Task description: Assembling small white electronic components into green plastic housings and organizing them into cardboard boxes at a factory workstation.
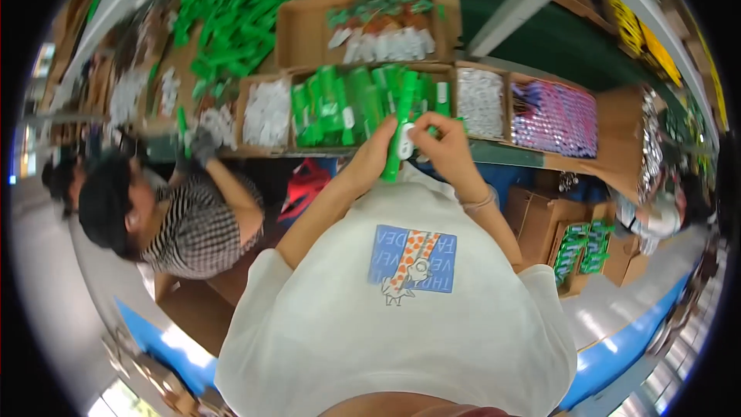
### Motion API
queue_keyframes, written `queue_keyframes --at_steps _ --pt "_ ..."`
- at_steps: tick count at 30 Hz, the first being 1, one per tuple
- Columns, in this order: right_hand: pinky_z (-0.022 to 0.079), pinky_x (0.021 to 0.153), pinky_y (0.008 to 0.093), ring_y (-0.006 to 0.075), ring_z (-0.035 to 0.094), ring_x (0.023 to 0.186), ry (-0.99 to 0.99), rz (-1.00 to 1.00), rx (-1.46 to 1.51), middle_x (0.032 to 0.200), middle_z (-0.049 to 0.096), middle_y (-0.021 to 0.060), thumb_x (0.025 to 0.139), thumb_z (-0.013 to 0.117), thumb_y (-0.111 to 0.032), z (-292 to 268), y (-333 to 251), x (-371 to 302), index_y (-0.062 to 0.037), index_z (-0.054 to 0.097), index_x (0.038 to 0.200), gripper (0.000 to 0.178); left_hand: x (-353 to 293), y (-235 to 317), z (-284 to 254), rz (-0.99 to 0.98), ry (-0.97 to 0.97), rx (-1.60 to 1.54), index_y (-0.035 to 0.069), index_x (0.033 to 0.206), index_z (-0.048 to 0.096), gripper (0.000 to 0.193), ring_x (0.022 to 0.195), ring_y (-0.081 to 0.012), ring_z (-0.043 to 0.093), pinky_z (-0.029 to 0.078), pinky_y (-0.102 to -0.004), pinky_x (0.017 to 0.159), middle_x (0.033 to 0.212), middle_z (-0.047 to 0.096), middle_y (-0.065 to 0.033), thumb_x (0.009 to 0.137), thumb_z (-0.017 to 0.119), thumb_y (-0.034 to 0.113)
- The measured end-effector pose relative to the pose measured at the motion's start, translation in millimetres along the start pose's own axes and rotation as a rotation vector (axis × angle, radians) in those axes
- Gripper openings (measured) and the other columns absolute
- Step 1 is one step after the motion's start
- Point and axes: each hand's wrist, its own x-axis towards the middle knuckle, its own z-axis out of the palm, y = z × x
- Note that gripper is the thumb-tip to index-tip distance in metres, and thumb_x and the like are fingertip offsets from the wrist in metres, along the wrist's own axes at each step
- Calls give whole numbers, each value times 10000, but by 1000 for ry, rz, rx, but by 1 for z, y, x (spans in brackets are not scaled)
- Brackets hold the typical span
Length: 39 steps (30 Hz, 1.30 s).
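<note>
A long, bright green plastic piece (407,93) stands nearly upright in front of my chest, above the bench's near edge. My left hand (373,153) is closed around its left side, with the thumb along it. A white oval plate (405,141) with small dark marks sits on the green piece's lower half. My right hand (448,150) is closed, its thumb and forefinger pressed to the plate's right edge and the other fingers curled. A bit of green shows by those curled fingers, too small to name. Just beyond stands a box of green clear-walled tubes (328,104).
White small parts fill a left box (267,112) and a right box (480,100). Farther right lie purple-pink shiny pieces (557,117). Behind are a carton of white-ended parts (297,31) and heaped green pieces (231,38). A co-worker (193,224) in gloves works at left.
</note>
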Motion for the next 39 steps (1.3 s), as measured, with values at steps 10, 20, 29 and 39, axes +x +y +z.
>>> queue_keyframes --at_steps 10,20,29,39 --pt "364 497 195 31 475 599 -131 159 96 706 564 -26 891 645 -138 25 -2 18 -12 611 833 143 -11 -5 -2 206 152 7 103 1253 460 484 626 -94 410 371 -246 567 765 467 5 1015 234 459" --pt "228 489 207 50 222 522 -74 194 245 618 265 -57 1017 240 -487 4 -1 25 -29 585 1001 572 -7 14 -1 111 135 -471 59 1294 454 474 785 -148 530 474 -315 686 925 533 -14 1010 343 423" --pt "407 691 248 105 478 771 -16 36 43 910 531 31 1006 166 -530 7 5 20 -35 540 1187 646 10 20 27 562 239 161 28 1282 414 693 827 -111 560 484 -246 727 908 558 -28 725 817 115" --pt "486 734 254 112 585 822 2 194 295 992 611 69 1009 396 -391 -2 0 18 -32 519 1185 418 12 32 28 562 371 120 2 1276 419 520 849 -150 600 508 -273 767 943 619 -81 824 675 12"
